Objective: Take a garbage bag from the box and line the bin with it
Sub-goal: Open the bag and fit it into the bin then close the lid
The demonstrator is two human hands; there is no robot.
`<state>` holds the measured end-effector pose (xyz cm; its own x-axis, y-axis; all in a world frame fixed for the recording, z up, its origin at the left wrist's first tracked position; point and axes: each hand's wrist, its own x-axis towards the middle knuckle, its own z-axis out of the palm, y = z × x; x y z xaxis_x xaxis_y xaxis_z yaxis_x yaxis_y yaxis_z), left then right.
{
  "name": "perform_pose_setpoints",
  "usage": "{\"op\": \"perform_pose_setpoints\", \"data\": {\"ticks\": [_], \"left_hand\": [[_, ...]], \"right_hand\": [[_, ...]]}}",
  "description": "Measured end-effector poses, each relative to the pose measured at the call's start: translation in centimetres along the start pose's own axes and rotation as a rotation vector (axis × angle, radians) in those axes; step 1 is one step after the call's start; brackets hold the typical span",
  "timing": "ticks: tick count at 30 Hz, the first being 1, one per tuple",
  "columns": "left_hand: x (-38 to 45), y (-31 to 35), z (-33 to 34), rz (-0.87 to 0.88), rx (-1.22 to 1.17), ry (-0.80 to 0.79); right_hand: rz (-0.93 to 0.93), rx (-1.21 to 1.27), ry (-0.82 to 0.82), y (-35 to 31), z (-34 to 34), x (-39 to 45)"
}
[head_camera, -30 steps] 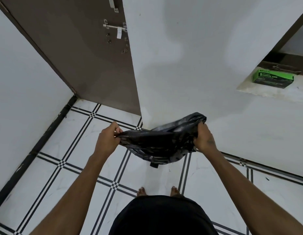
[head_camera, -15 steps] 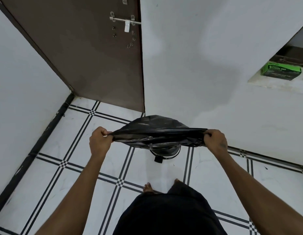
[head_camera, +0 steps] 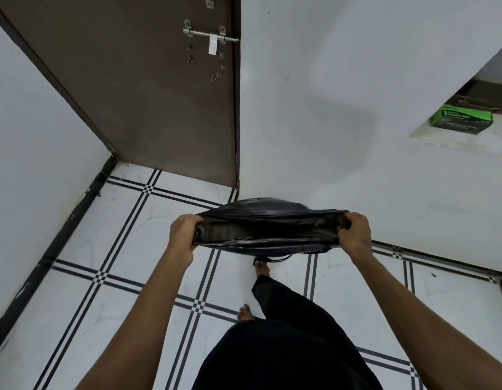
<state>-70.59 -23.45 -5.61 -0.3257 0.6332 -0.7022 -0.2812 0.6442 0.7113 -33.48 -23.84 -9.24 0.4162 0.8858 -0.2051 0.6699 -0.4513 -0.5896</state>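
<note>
Fingers [head_camera: 346, 220] of both hands grip garbage bag [head_camera: 268, 228] ends.

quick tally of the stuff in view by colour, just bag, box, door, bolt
Black: 1, the garbage bag, held by the left hand and right hand
Green: 1, the box on the ledge
Brown: 1, the door
Silver: 1, the bolt
Total: 4

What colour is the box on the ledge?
Green with a dark lower band, the box, head view.
</note>
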Motion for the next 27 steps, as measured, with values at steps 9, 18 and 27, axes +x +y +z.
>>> {"op": "perform_pose_setpoints", "data": {"ticks": [9,18,27], "left_hand": [[0.0,0.5,0.3,0.086,0.143,-0.169],[2.0,-1.2,1.2,0.331,0.487,-0.035],[2.4,-4.0,2.2,0.659,1.065,0.000]], "right_hand": [[-0.024,-0.117,-0.180,-0.7,0.7,0.5],[-0.190,-0.254,-0.207,1.8,0.2,-1.1],[-0.190,-0.251,-0.271,4.6,0.5,-0.6]]}}
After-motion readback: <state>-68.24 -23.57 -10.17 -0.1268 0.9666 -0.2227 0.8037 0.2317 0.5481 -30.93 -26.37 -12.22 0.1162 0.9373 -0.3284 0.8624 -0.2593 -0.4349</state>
